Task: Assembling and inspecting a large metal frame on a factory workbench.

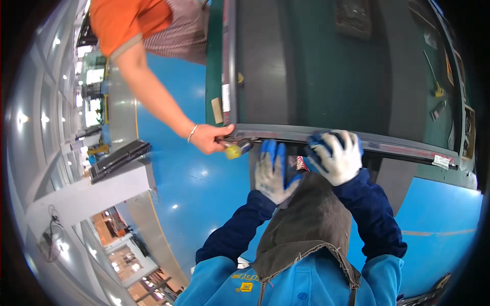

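A long grey metal frame lies on a workbench with a green top, one bar running across in front of me. My left hand, in a white and blue work glove, reaches up to the near side of this bar with its fingers stretched out. Further right, my right hand, gloved the same way, has its fingers bent over the bar. At the frame's left corner, another person's bare hand holds a tool with a yellow and dark end.
Dark grey strips cover parts of the green benchtop. A yellow-handled screwdriver lies at the right. A small wooden block sits by the left bar. The co-worker in an orange shirt stands at the far left, above the blue floor.
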The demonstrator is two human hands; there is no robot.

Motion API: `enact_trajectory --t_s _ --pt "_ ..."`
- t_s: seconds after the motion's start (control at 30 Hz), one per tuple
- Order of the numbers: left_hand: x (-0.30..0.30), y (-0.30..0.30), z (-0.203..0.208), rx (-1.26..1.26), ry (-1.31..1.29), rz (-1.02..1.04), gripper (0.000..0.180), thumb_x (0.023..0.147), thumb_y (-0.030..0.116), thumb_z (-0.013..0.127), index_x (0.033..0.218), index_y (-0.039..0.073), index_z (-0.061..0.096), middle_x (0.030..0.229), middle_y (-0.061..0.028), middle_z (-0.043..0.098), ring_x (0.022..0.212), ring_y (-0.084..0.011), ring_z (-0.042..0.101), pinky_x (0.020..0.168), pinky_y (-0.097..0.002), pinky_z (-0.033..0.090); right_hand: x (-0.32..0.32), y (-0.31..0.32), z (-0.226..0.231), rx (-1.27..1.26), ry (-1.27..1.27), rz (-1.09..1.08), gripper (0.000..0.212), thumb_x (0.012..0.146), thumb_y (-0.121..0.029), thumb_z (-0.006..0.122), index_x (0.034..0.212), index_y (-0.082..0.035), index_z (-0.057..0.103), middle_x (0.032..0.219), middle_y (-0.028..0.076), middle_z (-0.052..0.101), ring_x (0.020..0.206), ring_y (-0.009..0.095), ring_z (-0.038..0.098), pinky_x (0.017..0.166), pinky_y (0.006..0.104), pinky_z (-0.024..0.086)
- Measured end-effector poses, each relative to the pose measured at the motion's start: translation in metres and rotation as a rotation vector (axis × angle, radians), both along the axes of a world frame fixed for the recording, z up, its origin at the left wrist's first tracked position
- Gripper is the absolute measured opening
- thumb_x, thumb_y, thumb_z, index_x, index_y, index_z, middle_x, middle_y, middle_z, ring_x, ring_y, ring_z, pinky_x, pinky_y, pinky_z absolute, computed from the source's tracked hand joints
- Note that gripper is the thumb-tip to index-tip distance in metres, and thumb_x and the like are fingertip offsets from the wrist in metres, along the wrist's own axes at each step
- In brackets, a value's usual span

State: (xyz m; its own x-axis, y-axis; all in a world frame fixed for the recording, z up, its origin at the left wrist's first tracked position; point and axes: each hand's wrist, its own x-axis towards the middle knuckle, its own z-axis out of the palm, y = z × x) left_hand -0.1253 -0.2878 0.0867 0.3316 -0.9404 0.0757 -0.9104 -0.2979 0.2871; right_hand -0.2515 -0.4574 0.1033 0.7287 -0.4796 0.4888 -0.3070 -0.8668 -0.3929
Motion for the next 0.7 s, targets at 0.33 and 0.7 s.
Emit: enact_trajectory --t_s 0.33,0.7 --pt "0.018 0.005 -0.001 -0.100 0.151 -0.159 0.076 0.084 0.046 0.058 0.139 -0.002 0.037 0.138 -0.0287 0.034 0.124 -0.0480 0.038 0.103 -0.0572 0.031 0.034 0.009 -0.005 -0.075 -0.225 -0.516 0.029 0.065 -0.010 0.077 0.091 -0.011 0.066 0.079 0.002 0.066 0.062 0.021 0.059 0.064 0.0296 0.049" --pt "0.016 0.001 -0.005 -0.077 0.204 -0.273 0.070 0.090 0.047 0.051 0.140 -0.001 0.038 0.143 -0.0307 0.028 0.129 -0.0457 0.036 0.101 -0.0534 0.036 0.030 0.005 -0.018 -0.214 -0.154 -0.658 0.030 0.063 -0.010 0.080 0.089 -0.011 0.066 0.075 0.002 0.068 0.057 0.018 0.059 0.060 0.0278 0.050"
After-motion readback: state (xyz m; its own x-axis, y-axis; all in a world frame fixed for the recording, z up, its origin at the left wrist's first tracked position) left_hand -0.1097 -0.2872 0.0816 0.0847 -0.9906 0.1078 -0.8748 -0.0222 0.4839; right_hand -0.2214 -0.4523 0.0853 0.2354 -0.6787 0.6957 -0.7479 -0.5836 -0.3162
